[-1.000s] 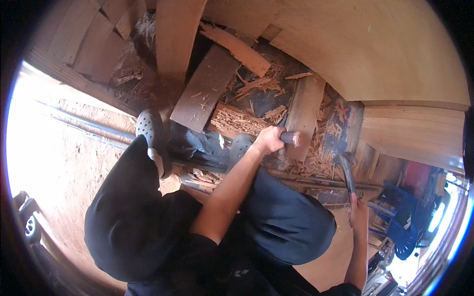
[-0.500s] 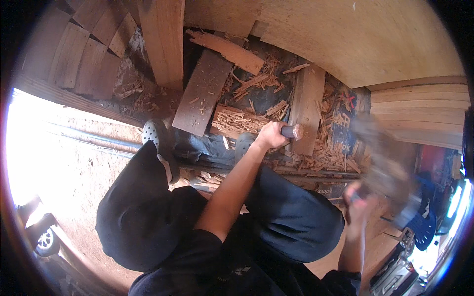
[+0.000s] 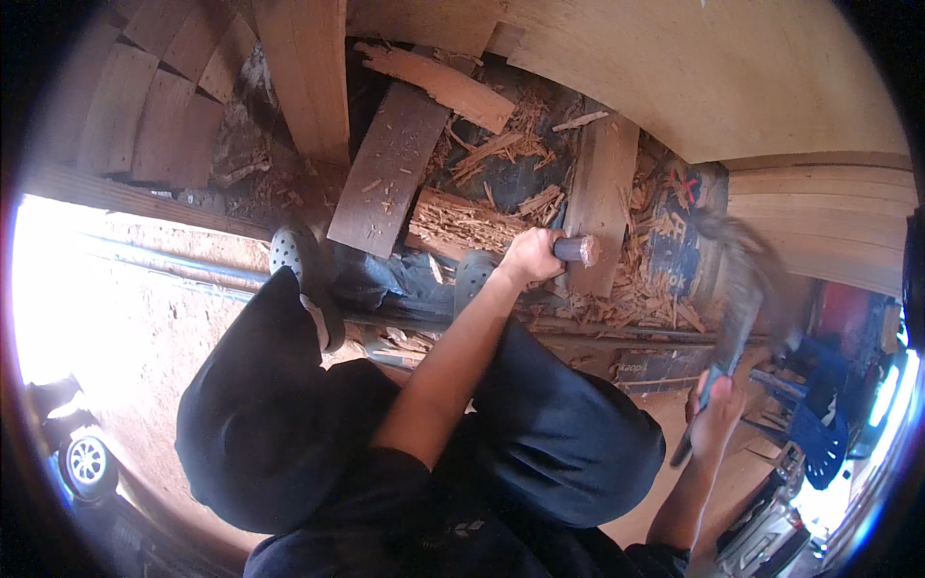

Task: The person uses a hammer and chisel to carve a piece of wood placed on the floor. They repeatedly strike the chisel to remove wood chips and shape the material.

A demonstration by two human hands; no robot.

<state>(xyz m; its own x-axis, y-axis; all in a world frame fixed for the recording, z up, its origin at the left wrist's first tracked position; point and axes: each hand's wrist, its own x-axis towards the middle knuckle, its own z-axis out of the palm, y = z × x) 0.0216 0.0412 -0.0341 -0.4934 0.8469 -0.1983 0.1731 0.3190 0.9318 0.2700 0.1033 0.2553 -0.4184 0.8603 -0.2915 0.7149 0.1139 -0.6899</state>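
Note:
My left hand [image 3: 533, 258] is closed around a chisel [image 3: 576, 251]; its dark handle sticks out to the right with a worn, pale end. The blade is hidden from me. Beside that hand lies a splintered, chipped block of wood [image 3: 462, 223]. At the right, my right hand [image 3: 715, 412] grips the handle of a hammer [image 3: 737, 323], raised and apart from the chisel. Motion blurs the hammer's head, so its shape is unclear.
A dark plank [image 3: 390, 173], a reddish broken board [image 3: 443, 82] and a lighter plank [image 3: 602, 207] lie among wood chips [image 3: 655, 299]. Plywood [image 3: 713, 67] and stacked boards [image 3: 819, 207] stand at the far right. A blue plastic chair [image 3: 819, 424] is at the right.
My right hand has shifted slightly right and down, and the hammer has swung so its handle shows more clearly. My left hand keeps its hold on the chisel, nearly still.

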